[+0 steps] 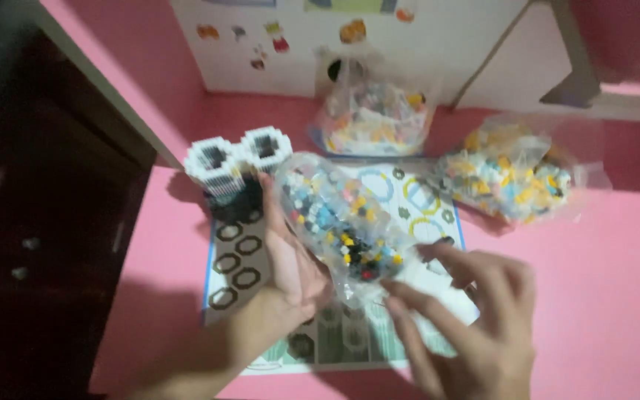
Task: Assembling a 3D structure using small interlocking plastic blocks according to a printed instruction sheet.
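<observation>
My left hand (288,259) holds a clear plastic bag (338,218) of small multicoloured building blocks from underneath, palm up. My right hand (475,315) is at the bag's near end, fingers spread and touching the plastic. Both hands hover over a printed instruction sheet (242,267) lying on the pink table (594,296). A partly built block model (235,167), two white and black tubes, stands at the sheet's far left corner, just beyond my left fingertips.
Two more clear bags of coloured blocks lie farther back: one (372,115) against the white wall with stickers, one (512,174) to the right. A dark cabinet (38,222) fills the left side beyond the table edge.
</observation>
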